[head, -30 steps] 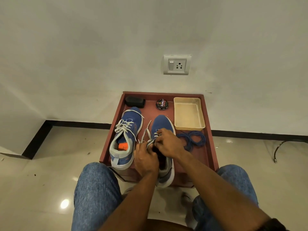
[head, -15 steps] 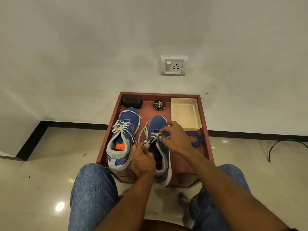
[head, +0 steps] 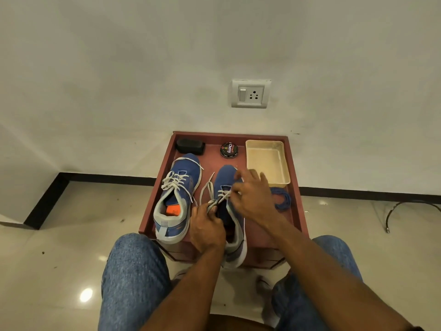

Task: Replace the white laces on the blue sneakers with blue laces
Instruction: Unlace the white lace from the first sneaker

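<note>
- The left hand (head: 207, 229) is nearest. Its grip is pinched on the white lace (head: 216, 199), at the opening of the right shoe (head: 230, 211).
- The right hand (head: 253, 195) lies over that shoe's front. Its fingers are at the crossed lace; I cannot tell if they hold it.
- Step: taking the white lace out. Next, I think, pull each cross loose.
- Left of that shoe, the left shoe (head: 177, 194) is laced up.
- The blue laces (head: 282, 199) wait right of that shoe, on the table (head: 294, 168).
</note>
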